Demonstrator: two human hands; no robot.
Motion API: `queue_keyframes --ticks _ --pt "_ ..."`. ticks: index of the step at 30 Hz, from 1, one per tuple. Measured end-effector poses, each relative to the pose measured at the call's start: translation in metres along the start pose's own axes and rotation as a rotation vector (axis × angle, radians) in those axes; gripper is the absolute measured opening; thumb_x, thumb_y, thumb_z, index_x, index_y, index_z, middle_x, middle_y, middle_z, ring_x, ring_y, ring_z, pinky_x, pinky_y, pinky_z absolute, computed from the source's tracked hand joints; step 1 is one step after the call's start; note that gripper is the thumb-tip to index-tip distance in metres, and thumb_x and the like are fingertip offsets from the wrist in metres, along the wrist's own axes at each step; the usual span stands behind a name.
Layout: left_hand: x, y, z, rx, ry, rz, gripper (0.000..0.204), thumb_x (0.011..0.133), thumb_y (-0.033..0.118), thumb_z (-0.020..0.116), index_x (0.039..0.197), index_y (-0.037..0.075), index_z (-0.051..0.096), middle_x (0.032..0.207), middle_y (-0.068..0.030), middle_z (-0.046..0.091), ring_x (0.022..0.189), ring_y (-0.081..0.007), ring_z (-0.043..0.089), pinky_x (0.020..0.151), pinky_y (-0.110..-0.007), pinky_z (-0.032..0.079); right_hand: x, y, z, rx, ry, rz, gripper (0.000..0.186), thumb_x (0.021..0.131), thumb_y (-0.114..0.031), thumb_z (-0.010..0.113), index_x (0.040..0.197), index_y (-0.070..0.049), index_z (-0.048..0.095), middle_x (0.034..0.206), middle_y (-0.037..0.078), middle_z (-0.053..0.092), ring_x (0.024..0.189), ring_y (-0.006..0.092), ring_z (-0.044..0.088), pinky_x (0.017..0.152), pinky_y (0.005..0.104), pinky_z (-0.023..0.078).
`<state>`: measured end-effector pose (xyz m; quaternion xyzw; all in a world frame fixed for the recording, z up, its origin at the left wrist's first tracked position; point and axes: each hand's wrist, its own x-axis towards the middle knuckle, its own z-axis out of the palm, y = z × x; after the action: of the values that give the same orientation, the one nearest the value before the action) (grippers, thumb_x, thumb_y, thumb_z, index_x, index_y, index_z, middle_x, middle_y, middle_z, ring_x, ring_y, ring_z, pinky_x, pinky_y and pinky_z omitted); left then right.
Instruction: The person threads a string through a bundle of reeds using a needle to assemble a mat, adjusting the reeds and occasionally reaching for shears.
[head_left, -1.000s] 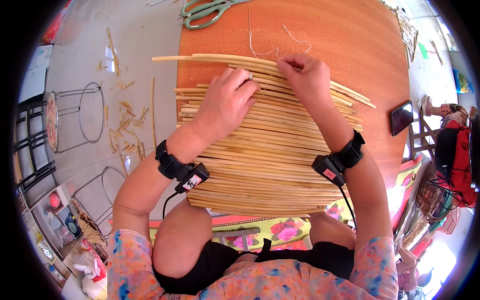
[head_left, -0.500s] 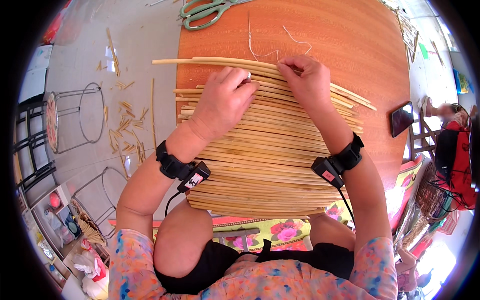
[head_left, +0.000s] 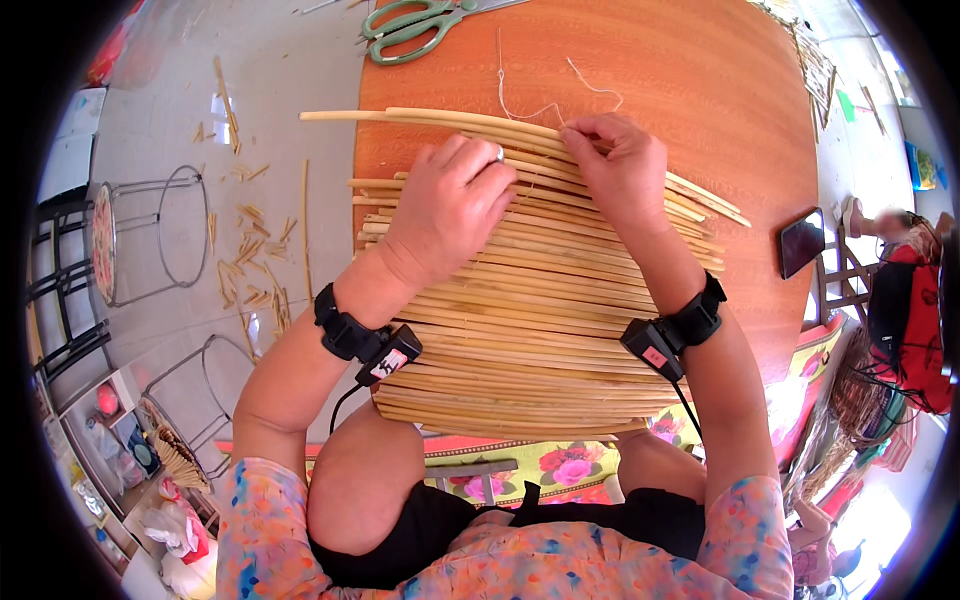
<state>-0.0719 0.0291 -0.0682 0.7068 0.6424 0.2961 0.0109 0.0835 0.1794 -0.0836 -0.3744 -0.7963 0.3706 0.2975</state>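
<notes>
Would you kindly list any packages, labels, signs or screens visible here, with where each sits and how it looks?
Phone: on the round wooden table's right edge, flat dark rectangle, screen off.
Label on the left wrist device: small white tag with red mark, on a black box.
Label on the right wrist device: small red tag on a black box.
No packages or signs are clearly visible.

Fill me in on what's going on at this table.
A person sits at a round wooden table with a mat of bamboo slats laid across it and their lap. The left hand presses on the upper slats; the right hand pinches at the top slats, where a thin thread trails. Green scissors lie beyond.
</notes>
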Motion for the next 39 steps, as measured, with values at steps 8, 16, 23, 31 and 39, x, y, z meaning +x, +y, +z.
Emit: queue_keyframes --ticks 8,16,23,31,39 --pt "0.013 -0.011 -0.013 0.147 0.1 0.061 0.027 0.072 0.003 0.078 0.097 0.006 0.067 0.103 -0.0045 0.062 0.097 -0.0236 0.061 0.078 -0.038 0.047 0.001 -0.003 -0.006 0.005 -0.043 -0.001 0.012 0.084 -0.015 0.074 0.088 -0.004 0.076 0.082 0.011 0.074 0.074 0.0236 0.071 0.069 0.0334 0.056" --pt "0.029 0.0 -0.009 0.178 0.149 0.093 0.024 0.073 0.007 0.078 0.094 0.007 0.066 0.101 -0.0028 0.062 0.098 -0.023 0.061 0.081 -0.039 0.047 0.004 -0.018 -0.015 -0.022 -0.106 0.04 0.015 0.085 -0.015 0.074 0.092 -0.002 0.076 0.084 0.012 0.074 0.075 0.0205 0.072 0.069 0.0315 0.056" --pt "0.051 -0.01 -0.022 -0.019 -0.423 -0.162 0.029 0.079 0.024 0.079 0.095 0.003 0.068 0.1 -0.0107 0.066 0.097 -0.0312 0.063 0.078 -0.044 0.049 -0.002 -0.026 -0.012 -0.018 -0.175 0.03 0.012 0.085 -0.013 0.072 0.089 -0.002 0.074 0.082 0.013 0.073 0.072 0.0275 0.071 0.067 0.035 0.056" --pt "0.078 -0.019 -0.028 -0.081 -0.782 -0.284 0.028 0.08 0.022 0.078 0.09 -0.002 0.067 0.083 -0.0178 0.066 0.082 -0.04 0.063 0.074 -0.047 0.051 -0.01 -0.03 -0.008 -0.144 0.003 -0.238 0.004 0.081 -0.009 0.074 0.082 -0.005 0.073 0.075 0.01 0.068 0.07 0.0294 0.065 0.063 0.039 0.05" --pt "0.083 -0.016 -0.023 0.086 -0.809 -0.235 0.033 0.078 0.018 0.08 0.101 0.0 0.066 0.082 -0.0188 0.067 0.085 -0.0396 0.065 0.075 -0.048 0.052 -0.006 -0.025 -0.01 -0.035 -0.056 -0.047 0.009 0.085 -0.012 0.072 0.086 -0.004 0.074 0.078 0.012 0.071 0.07 0.0286 0.068 0.066 0.0369 0.054"
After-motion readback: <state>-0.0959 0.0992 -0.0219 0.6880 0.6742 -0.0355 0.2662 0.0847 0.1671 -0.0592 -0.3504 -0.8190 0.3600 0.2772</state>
